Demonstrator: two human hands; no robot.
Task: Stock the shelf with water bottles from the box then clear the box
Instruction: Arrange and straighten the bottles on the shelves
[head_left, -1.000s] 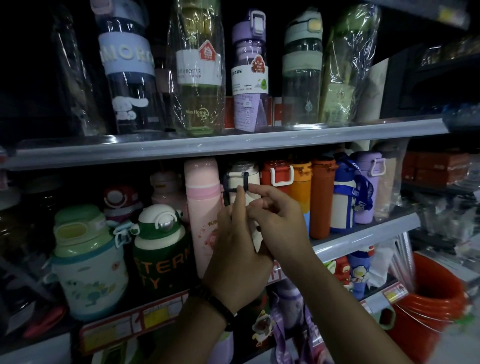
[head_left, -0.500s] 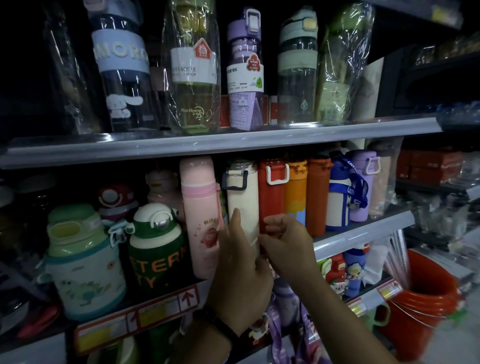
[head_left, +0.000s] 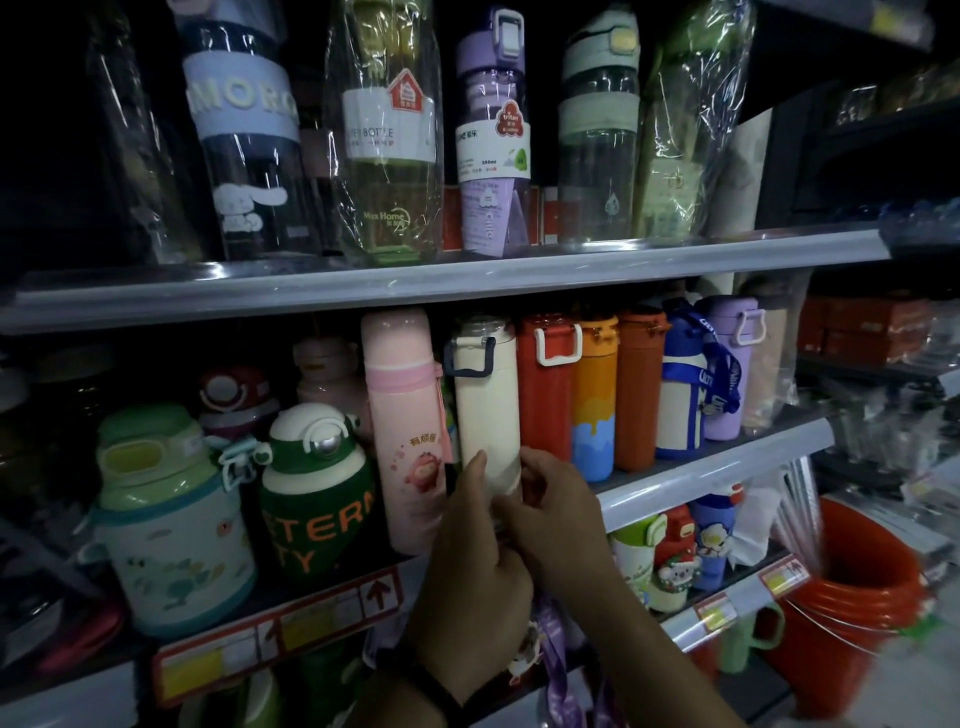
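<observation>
A cream bottle (head_left: 487, 405) with a dark loop handle stands upright on the middle shelf (head_left: 711, 467), between a tall pink bottle (head_left: 405, 415) and a red bottle (head_left: 545, 384). My left hand (head_left: 472, 561) holds its lower left side, fingers curled around the base. My right hand (head_left: 556, 509) grips the lower right side, thumb and fingers pinching the bottom. The bottle's base is hidden behind my hands. No box is in view.
Orange, blue-white and purple bottles fill the shelf to the right. Green and white jugs (head_left: 171, 519) stand to the left. Tall wrapped bottles line the upper shelf (head_left: 467, 283). A red bucket (head_left: 852, 613) sits at the lower right, beside a lower shelf of small bottles.
Both hands slid down from the cream bottle's handle at the top to its base. The bottle now stands fully exposed in the row.
</observation>
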